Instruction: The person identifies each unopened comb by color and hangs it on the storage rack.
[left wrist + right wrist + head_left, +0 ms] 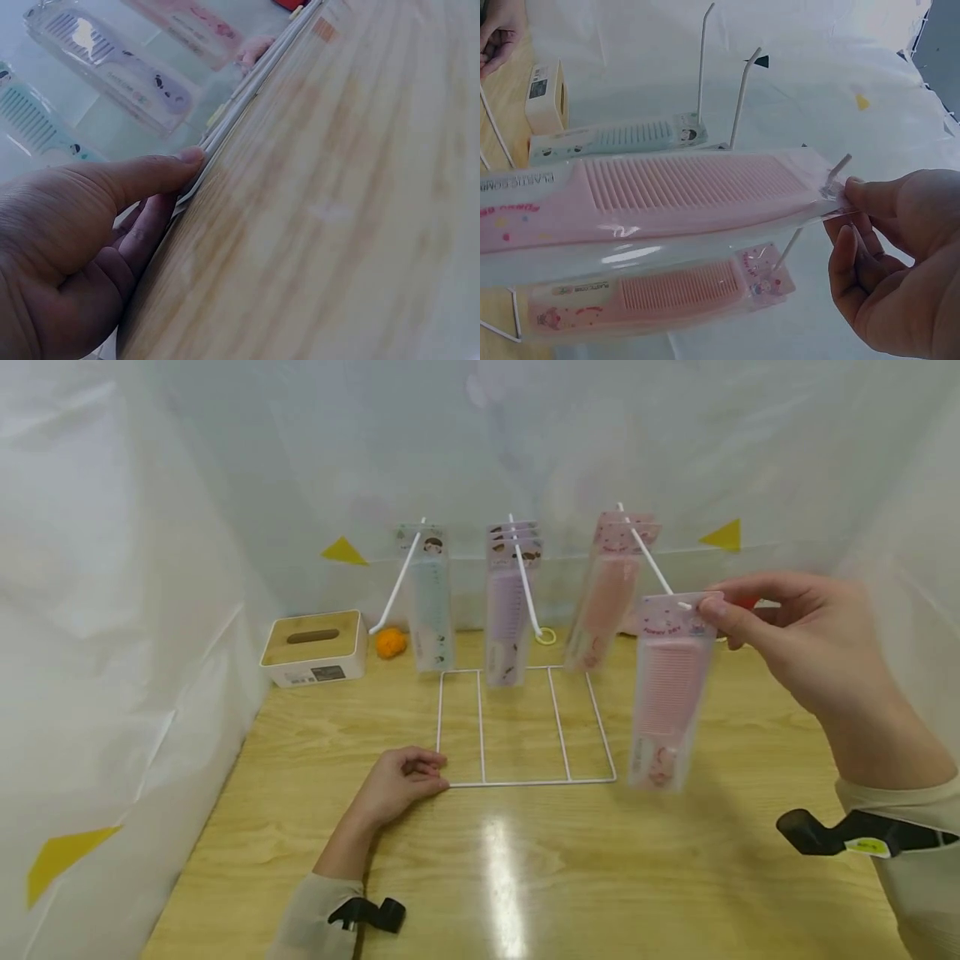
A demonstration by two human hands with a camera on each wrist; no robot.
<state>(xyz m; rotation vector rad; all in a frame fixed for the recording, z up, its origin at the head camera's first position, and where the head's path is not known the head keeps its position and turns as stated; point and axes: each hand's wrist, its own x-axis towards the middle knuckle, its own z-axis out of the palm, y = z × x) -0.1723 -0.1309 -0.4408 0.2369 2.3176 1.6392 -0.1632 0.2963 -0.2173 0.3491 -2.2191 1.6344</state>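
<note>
In the head view my right hand (810, 639) pinches the top corner of a packaged pink comb (670, 689) between thumb and fingers. The bent tip of the right hook (651, 558) pokes through the package's hang hole, plainly seen in the right wrist view too. Farther back on that hook hang other pink comb packages (606, 602). Low at the left, my left hand (397, 785) grips the front left corner of the white wire rack's base (532, 782), thumb on the wire. Purple comb packages (507, 610) hang on the middle hook, a green comb package (430, 610) on the left one.
A white tissue box with a wooden lid (315, 647) stands at the back left, beside an orange ball-like thing (390, 643). A yellow ring (546, 636) lies behind the rack. Pale sheeting with yellow patches (723, 535) encloses the wooden table (600, 868).
</note>
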